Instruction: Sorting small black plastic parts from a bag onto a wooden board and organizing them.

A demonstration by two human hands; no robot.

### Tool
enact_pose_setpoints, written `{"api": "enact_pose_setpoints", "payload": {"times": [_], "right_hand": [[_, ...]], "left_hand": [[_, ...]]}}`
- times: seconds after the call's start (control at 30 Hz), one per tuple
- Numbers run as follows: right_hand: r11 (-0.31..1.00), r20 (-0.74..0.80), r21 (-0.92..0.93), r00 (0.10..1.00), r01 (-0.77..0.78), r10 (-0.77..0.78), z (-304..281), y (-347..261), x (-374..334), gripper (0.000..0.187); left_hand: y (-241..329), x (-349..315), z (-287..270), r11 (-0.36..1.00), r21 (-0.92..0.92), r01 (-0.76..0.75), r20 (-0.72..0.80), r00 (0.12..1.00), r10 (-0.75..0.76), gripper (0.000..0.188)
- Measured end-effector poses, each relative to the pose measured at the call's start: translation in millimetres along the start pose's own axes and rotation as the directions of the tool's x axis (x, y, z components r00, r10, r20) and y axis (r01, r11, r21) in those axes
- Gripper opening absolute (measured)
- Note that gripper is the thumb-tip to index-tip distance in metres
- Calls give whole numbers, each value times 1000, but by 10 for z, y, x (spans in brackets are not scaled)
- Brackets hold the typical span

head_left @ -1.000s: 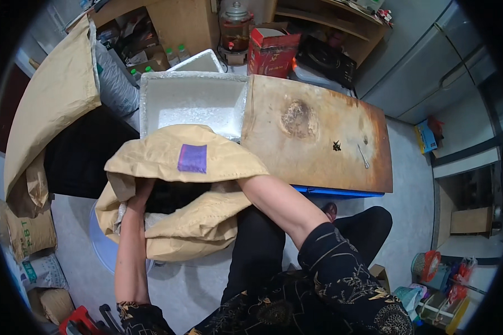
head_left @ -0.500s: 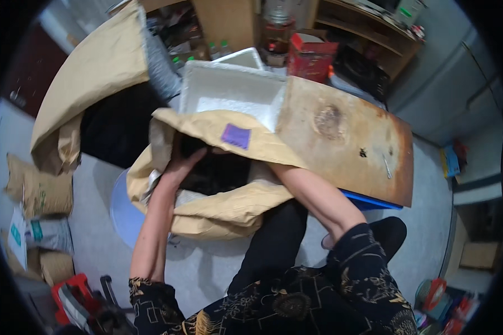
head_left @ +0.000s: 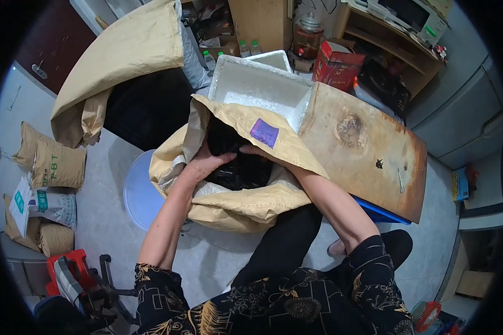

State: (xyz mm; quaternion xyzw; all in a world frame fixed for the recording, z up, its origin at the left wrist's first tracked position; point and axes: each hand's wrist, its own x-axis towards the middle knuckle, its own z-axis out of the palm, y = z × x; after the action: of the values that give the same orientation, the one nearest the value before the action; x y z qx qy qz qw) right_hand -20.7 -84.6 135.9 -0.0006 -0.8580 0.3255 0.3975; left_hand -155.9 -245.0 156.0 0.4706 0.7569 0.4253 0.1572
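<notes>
Your left hand and right hand reach inside the tan sack.
They sit apart around its black contents; I can't tell their grip. Leftward, a second sack shows black inside.

Stained board, dark bits, slim tool
</notes>
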Motion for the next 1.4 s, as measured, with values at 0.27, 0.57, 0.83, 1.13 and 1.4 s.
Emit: {"api": "enact_pose_setpoints", "payload": {"times": [0.27, 0.57, 0.83, 1.13, 1.4], "right_hand": [[935, 77, 27, 933, -354, 351, -58, -356, -221, 85], [942, 81, 222, 967, -253, 241, -396, -909, -214, 84], [997, -16, 56, 998, -53, 54, -587, -1028, -413, 81], [996, -119, 57, 991, 67, -60, -786, -1165, -271, 72], [995, -219, 84, 975, 50, -30, -965, -1220, 70, 83]], "left_hand": [[323, -391, -36, 992, -128, -13, -48, 999, 7, 96], [557, -767, -94, 916, 303, -261, -262, 902, 344, 93], [507, -936, 62, 827, 384, -412, -296, 793, 532, 92], [733, -791, -79, 700, 464, -543, -301, 646, 701, 95], [1244, -471, -380, 731, 378, -568, -272, 687, 674, 87]]}}
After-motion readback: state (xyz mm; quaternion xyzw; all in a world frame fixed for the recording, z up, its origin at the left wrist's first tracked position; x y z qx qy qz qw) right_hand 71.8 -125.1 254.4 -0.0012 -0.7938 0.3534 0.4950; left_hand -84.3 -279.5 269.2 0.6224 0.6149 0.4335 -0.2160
